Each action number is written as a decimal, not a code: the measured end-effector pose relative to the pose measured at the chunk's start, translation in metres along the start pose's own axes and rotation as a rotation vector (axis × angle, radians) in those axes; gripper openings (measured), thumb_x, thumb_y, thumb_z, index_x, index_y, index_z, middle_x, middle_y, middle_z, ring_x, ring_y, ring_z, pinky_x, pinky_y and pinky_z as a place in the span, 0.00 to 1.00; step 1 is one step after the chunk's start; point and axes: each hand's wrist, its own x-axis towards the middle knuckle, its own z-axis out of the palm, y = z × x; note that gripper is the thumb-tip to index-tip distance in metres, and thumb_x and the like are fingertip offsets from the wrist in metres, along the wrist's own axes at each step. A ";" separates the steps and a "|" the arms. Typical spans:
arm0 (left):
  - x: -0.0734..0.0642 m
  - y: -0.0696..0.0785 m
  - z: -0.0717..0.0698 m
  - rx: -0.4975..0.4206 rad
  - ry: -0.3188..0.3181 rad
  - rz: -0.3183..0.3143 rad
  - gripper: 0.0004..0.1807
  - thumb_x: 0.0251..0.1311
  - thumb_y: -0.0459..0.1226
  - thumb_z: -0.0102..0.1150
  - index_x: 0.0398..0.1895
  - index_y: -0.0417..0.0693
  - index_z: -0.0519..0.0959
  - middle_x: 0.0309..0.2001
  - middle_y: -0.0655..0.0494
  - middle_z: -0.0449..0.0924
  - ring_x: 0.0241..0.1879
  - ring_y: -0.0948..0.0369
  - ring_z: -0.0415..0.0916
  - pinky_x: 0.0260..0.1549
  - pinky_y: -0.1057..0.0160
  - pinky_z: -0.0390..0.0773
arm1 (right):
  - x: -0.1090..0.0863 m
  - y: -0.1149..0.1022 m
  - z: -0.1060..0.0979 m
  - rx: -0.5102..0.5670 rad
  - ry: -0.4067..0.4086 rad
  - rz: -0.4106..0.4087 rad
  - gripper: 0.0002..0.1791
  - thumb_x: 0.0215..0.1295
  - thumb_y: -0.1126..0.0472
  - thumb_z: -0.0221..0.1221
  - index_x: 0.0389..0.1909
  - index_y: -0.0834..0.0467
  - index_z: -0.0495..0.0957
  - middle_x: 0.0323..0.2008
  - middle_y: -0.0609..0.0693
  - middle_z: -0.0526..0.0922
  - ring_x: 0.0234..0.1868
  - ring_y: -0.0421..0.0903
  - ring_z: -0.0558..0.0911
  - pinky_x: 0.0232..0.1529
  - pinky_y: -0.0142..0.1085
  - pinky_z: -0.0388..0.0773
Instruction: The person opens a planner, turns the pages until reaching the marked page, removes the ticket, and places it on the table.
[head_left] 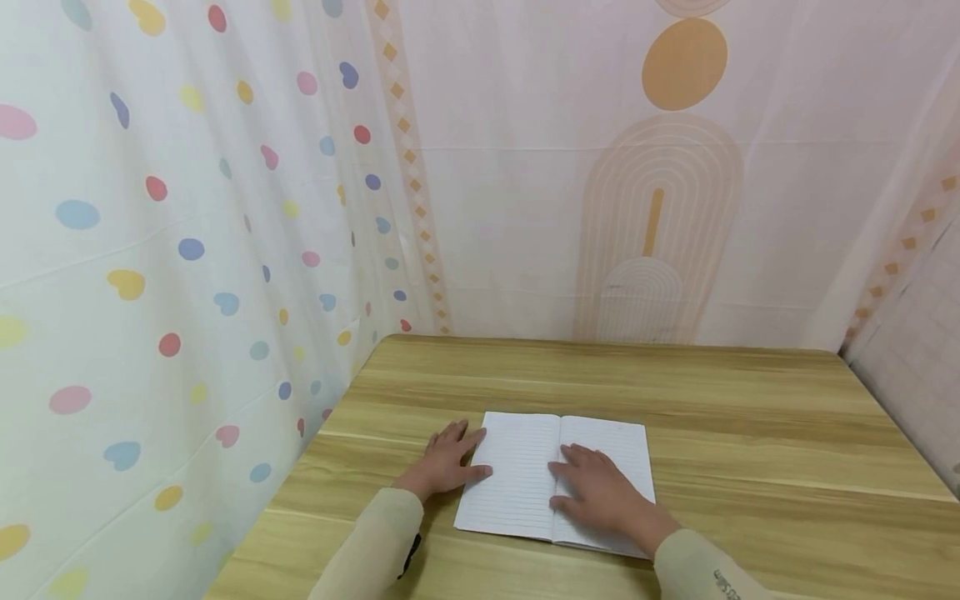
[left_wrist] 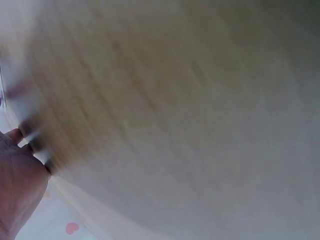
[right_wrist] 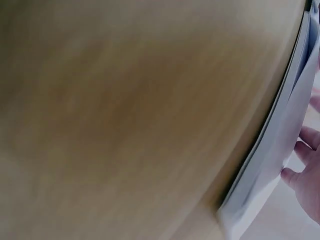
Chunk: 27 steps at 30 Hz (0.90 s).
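Observation:
An open notebook [head_left: 517, 492] with white lined pages lies on the wooden table, its center fold running toward the person. At its left edge is my left hand [head_left: 447, 463], fingers spread, with the thumb and a fingertip over the page margin. Across the right page rests my right hand [head_left: 600, 493], its fingertips near the fold. In the right wrist view the notebook [right_wrist: 272, 160] appears edge-on with its pages slightly raised, and the right hand [right_wrist: 306, 172] touches the page. The left wrist view catches only part of the left hand [left_wrist: 22, 182] beside blurred wood.
The wood-grain table [head_left: 750, 433] extends behind and to both sides of the notebook. A curtain with colored dots [head_left: 187, 250] hangs along the left, and a pale patterned curtain [head_left: 510, 208] hangs behind the far table edge.

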 end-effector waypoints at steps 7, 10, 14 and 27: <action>-0.001 0.002 -0.001 -0.006 -0.015 0.001 0.40 0.66 0.58 0.56 0.75 0.50 0.63 0.76 0.35 0.46 0.76 0.40 0.39 0.70 0.36 0.41 | -0.012 0.044 -0.011 -0.027 0.085 0.201 0.31 0.69 0.48 0.59 0.64 0.66 0.73 0.66 0.71 0.66 0.68 0.69 0.64 0.65 0.66 0.56; -0.001 0.001 -0.001 0.000 -0.015 -0.003 0.40 0.66 0.58 0.56 0.76 0.50 0.63 0.77 0.36 0.46 0.76 0.40 0.39 0.70 0.37 0.41 | -0.017 0.066 -0.017 -0.054 0.071 0.296 0.36 0.70 0.42 0.57 0.67 0.65 0.71 0.67 0.73 0.63 0.68 0.72 0.61 0.63 0.70 0.54; -0.001 0.000 0.000 0.004 -0.010 -0.002 0.40 0.66 0.58 0.57 0.76 0.49 0.62 0.77 0.36 0.46 0.76 0.40 0.39 0.70 0.37 0.41 | -0.024 0.085 -0.023 -0.045 0.036 0.376 0.45 0.67 0.33 0.54 0.71 0.64 0.65 0.69 0.76 0.58 0.69 0.75 0.57 0.62 0.72 0.50; -0.003 0.003 -0.001 -0.014 -0.011 -0.006 0.40 0.66 0.58 0.56 0.76 0.50 0.62 0.77 0.36 0.45 0.76 0.40 0.39 0.70 0.37 0.40 | -0.027 0.081 -0.036 -0.010 -0.010 0.417 0.47 0.66 0.34 0.56 0.71 0.67 0.63 0.68 0.78 0.56 0.68 0.77 0.55 0.62 0.73 0.50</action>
